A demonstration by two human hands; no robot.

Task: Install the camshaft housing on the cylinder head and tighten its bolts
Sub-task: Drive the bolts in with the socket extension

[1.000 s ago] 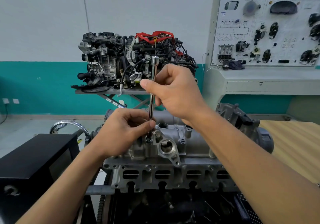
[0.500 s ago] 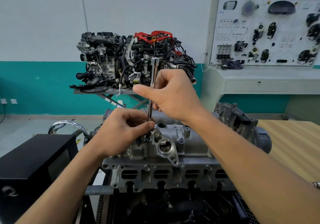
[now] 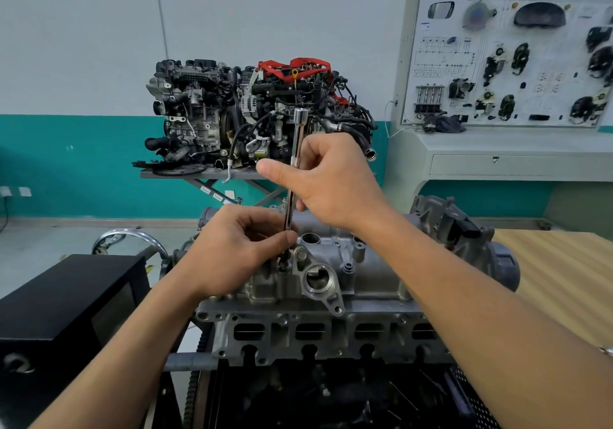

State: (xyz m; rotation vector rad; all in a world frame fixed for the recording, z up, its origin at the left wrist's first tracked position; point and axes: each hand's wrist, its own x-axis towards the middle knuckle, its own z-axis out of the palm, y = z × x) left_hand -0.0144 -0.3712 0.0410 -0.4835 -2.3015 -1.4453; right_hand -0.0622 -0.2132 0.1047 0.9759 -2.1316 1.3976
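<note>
The grey camshaft housing (image 3: pixel 368 272) sits on top of the cylinder head (image 3: pixel 331 332) in the lower middle of the view. A long chrome extension bar (image 3: pixel 297 136) stands nearly upright, its lower end on a bolt at the housing's left end. My right hand (image 3: pixel 331 180) pinches the bar's knurled upper part between thumb and fingers. Lower down, my left hand (image 3: pixel 238 246) pinches the bar's lower end just above the housing. The bolt itself is hidden by my left fingers.
A black box (image 3: pixel 66 299) stands at the left, close to my left forearm. A wooden table (image 3: pixel 557 279) lies at the right. Behind stand a display engine (image 3: pixel 252 113) on a stand and a training panel (image 3: pixel 510 53) on a grey console.
My right hand has turned a little on the bar, its thumb swinging left. The bar and my left hand stay in place.
</note>
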